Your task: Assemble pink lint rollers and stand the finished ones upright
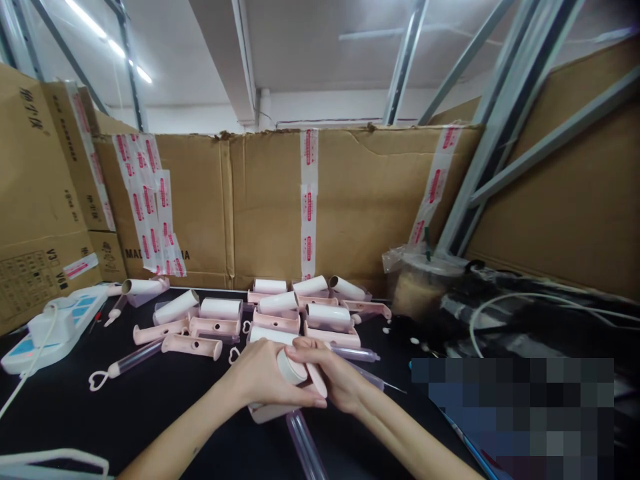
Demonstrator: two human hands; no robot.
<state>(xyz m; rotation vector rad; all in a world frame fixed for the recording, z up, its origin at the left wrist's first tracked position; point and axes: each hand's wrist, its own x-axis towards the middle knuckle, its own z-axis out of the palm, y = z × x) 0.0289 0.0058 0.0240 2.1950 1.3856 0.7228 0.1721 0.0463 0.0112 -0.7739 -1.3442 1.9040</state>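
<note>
Near the middle of the black table, my left hand [264, 375] is closed round a white roll [291, 369], its round end facing right. My right hand [334, 373] is closed at the same spot, fingers on the rounded pink end of a holder [317, 380]. Part of a pale pink piece [270, 413] shows below my left hand. A clear tube [306, 445] lies under the hands, pointing towards me. Just beyond are several white rolls [328, 315] and pink U-shaped holders [193, 345]. My fingers hide how roll and holder meet.
A clear tube with a heart-shaped loop [99, 381] lies left. A white power strip [55, 333] with a plug stands at the far left. On the right are a drink cup [420, 287] and dark plastic wrapping [540, 327]. Taped cardboard [265, 200] walls the back.
</note>
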